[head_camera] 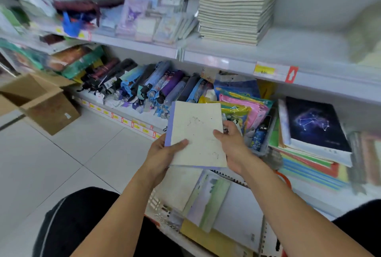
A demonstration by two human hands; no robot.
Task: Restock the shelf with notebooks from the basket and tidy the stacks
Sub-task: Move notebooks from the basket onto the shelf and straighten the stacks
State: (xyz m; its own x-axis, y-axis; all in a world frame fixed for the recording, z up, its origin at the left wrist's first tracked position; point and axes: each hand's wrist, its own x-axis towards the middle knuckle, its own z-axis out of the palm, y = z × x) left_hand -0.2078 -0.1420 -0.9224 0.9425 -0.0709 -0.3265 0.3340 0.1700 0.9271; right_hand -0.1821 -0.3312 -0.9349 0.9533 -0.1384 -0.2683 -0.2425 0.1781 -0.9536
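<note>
Head view: both hands hold one pale notebook (196, 134) with a lilac spine — the left hand (162, 153) grips its lower left edge with the thumb on the cover, the right hand (232, 143) pinches its right edge. The notebook is held in the air above the basket (158, 205), which lies between the knees and holds more notebooks. Beyond, the lower shelf carries a starry dark notebook (315, 125) atop a stack, with folded umbrellas (148, 83) to the left; a tall notebook stack (235, 13) sits on the upper shelf (226, 62).
</note>
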